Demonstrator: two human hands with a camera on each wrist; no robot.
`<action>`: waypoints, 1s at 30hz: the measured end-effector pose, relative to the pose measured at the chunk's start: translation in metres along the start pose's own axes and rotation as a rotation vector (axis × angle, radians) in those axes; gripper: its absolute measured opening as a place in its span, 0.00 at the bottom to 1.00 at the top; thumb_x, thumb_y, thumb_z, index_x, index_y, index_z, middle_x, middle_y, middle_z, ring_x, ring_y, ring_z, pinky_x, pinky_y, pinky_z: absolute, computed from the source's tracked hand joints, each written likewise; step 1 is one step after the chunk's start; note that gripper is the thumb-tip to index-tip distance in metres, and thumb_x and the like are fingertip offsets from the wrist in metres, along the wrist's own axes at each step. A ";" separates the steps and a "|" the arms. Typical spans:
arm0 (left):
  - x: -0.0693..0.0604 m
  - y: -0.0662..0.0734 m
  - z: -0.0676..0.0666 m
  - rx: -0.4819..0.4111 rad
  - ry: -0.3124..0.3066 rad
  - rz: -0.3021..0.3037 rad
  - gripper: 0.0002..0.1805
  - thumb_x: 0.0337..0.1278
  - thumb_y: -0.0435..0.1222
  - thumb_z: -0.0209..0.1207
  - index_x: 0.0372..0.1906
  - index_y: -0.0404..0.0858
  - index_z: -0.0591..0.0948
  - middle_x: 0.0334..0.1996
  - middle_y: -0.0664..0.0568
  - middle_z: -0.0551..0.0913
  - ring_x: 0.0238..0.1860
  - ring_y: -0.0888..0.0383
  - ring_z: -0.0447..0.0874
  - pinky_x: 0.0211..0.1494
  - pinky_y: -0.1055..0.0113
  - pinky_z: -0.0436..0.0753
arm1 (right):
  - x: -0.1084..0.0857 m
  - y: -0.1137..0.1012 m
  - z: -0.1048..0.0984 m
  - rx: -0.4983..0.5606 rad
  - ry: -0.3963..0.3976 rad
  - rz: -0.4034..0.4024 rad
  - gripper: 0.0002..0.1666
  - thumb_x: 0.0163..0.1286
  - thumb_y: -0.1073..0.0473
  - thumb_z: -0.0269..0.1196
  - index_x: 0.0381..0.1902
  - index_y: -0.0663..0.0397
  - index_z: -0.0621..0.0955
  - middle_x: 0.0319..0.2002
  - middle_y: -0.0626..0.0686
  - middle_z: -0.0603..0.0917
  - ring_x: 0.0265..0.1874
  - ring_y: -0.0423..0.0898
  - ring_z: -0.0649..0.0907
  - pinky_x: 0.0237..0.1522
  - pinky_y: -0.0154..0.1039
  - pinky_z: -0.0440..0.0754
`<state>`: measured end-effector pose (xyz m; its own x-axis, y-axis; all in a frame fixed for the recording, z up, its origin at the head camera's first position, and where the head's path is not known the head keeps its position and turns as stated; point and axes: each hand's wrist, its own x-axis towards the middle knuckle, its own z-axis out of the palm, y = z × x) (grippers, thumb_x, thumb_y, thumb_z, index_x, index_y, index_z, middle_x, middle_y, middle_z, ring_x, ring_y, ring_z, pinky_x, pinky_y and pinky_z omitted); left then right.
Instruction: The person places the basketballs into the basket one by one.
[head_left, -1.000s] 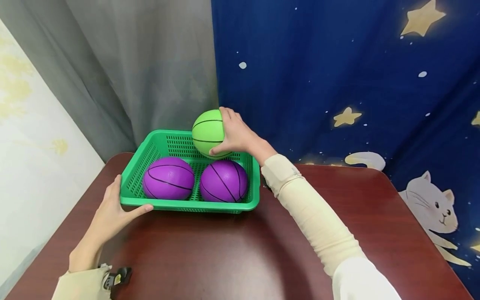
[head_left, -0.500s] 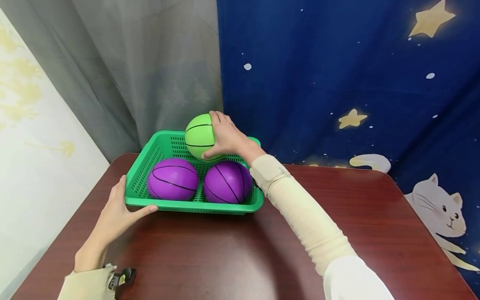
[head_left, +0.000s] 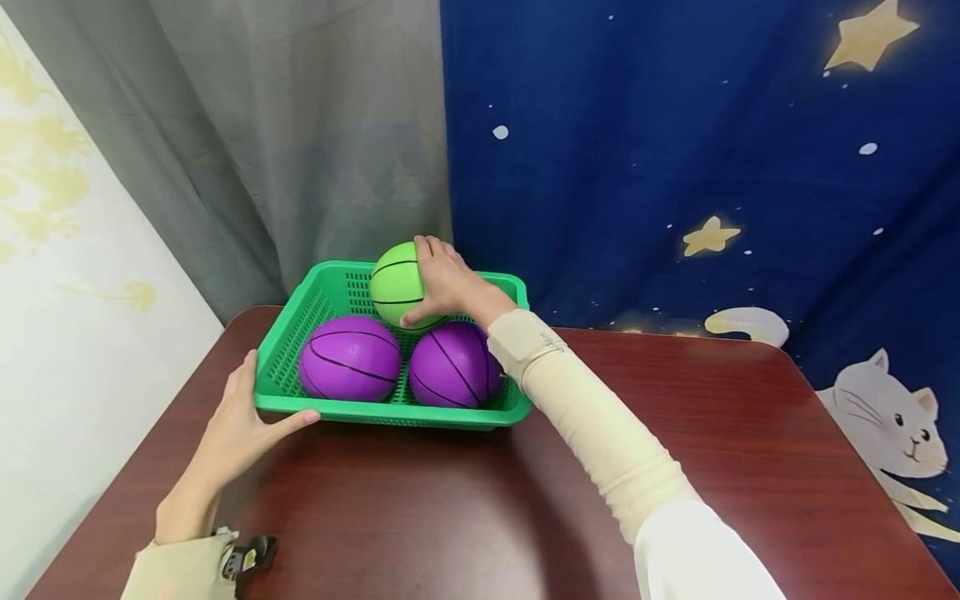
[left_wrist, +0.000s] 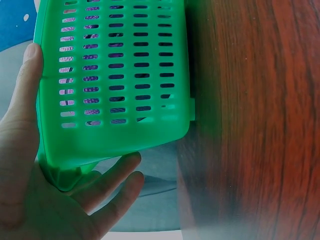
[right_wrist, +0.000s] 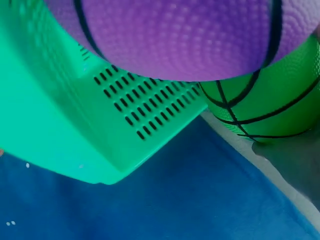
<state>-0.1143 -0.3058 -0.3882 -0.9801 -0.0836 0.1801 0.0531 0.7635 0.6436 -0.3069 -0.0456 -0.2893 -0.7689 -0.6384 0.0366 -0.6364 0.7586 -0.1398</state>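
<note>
My right hand (head_left: 450, 283) grips a green basketball (head_left: 395, 287) from its right side, fingers over the top and thumb low at the front. The ball is partly down inside a green plastic basket (head_left: 390, 411), at its back; whether it touches the bottom is hidden. Two purple basketballs lie in front of it, a left one (head_left: 349, 360) and a right one (head_left: 452, 367). My left hand (head_left: 236, 421) holds the basket's near left corner. The left wrist view shows the thumb (left_wrist: 30, 75) along the rim and the fingers (left_wrist: 117, 192) around the corner below.
The basket stands on a dark red wooden table (head_left: 420, 508) near its back left. A grey curtain (head_left: 337, 142) and a blue starry curtain (head_left: 600, 167) hang close behind. A pale wall (head_left: 90, 333) borders the table on the left.
My right hand has moved the green basketball left and lower into the basket. My left hand keeps its place at the corner. The head view has shifted slightly.
</note>
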 end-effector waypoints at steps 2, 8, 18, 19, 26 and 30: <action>0.001 0.001 0.000 -0.001 0.000 0.000 0.66 0.41 0.54 0.69 0.73 0.42 0.33 0.70 0.36 0.44 0.64 0.31 0.52 0.50 0.30 0.60 | 0.000 -0.001 0.000 -0.017 -0.008 0.009 0.76 0.40 0.29 0.69 0.71 0.64 0.44 0.69 0.61 0.53 0.67 0.56 0.55 0.66 0.45 0.54; 0.003 0.001 0.001 -0.009 -0.002 0.007 0.65 0.42 0.54 0.69 0.73 0.42 0.34 0.71 0.36 0.44 0.65 0.32 0.50 0.51 0.30 0.60 | 0.002 -0.006 0.002 -0.058 -0.020 -0.006 0.73 0.44 0.26 0.65 0.72 0.60 0.43 0.70 0.61 0.50 0.69 0.56 0.51 0.66 0.49 0.55; 0.004 0.001 0.003 -0.011 -0.003 0.013 0.65 0.42 0.53 0.69 0.73 0.41 0.34 0.70 0.36 0.44 0.65 0.33 0.50 0.51 0.30 0.60 | 0.001 -0.008 0.004 0.016 -0.012 0.036 0.70 0.48 0.26 0.62 0.73 0.56 0.41 0.72 0.58 0.46 0.70 0.54 0.47 0.66 0.51 0.53; 0.004 0.002 0.003 -0.010 -0.003 0.013 0.65 0.42 0.53 0.69 0.73 0.41 0.34 0.70 0.36 0.44 0.65 0.32 0.50 0.51 0.30 0.60 | 0.000 -0.007 0.004 0.027 -0.016 0.039 0.70 0.48 0.26 0.62 0.73 0.55 0.40 0.72 0.58 0.44 0.70 0.53 0.46 0.66 0.52 0.53; 0.004 0.003 0.001 0.006 -0.020 0.009 0.66 0.42 0.53 0.69 0.73 0.40 0.34 0.70 0.34 0.44 0.64 0.31 0.52 0.51 0.30 0.60 | -0.010 0.003 -0.007 0.164 0.000 0.064 0.69 0.50 0.20 0.53 0.73 0.50 0.35 0.73 0.51 0.34 0.70 0.44 0.36 0.68 0.49 0.44; 0.005 0.003 0.001 0.014 -0.025 0.002 0.66 0.42 0.53 0.69 0.73 0.41 0.33 0.70 0.34 0.44 0.64 0.30 0.52 0.51 0.30 0.60 | -0.024 0.016 -0.021 0.183 0.066 0.066 0.65 0.54 0.21 0.50 0.73 0.50 0.36 0.73 0.51 0.35 0.70 0.44 0.35 0.69 0.45 0.41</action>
<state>-0.1195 -0.3033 -0.3865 -0.9845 -0.0658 0.1624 0.0528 0.7723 0.6330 -0.3002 -0.0157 -0.2719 -0.8148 -0.5733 0.0857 -0.5673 0.7583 -0.3210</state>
